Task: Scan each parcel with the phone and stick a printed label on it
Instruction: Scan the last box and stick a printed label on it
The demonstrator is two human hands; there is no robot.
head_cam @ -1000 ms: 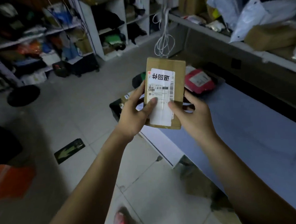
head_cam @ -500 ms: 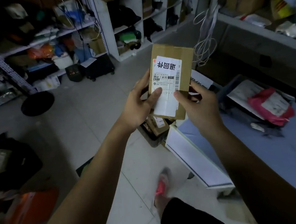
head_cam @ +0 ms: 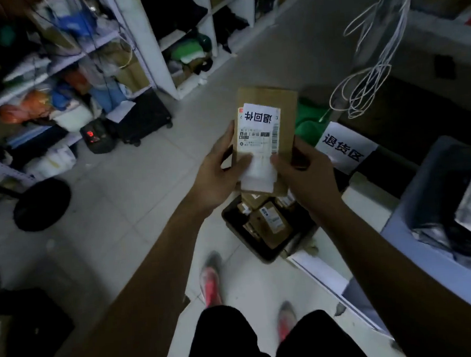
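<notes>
Left hand [head_cam: 215,176] grips the left edge of a small brown cardboard parcel [head_cam: 283,106], its thumb lying across the lower part of the white printed label [head_cam: 259,138] and its fingers curled behind the box. Right hand [head_cam: 307,174] holds the parcel's right edge in the same way, thumb tip on the label's lower right corner. The parcel is held upright in the air just above the middle of the view, label facing the camera, with its large black characters upside down. Directly below it, at 6 o'clock from the parcel, a black bin [head_cam: 231,225] sits on the tiled floor, holding several more brown labelled parcels [head_cam: 270,226]. At 3 o'clock from the parcel a white paper sign [head_cam: 343,149] with three black characters hangs on the end of a blue-grey table [head_cam: 433,271]; a green bag [head_cam: 308,118] shows between the sign and the parcel. Loops of white cable [head_cam: 366,87] hang at 2 o'clock. Cluttered white shelving [head_cam: 143,46] fills the 10 to 12 o'clock area, with a small dark device showing red lit digits [head_cam: 93,134] on the floor at 9 o'clock. The person's pink shoes [head_cam: 210,284] appear at 6 o'clock, blurred.
</notes>
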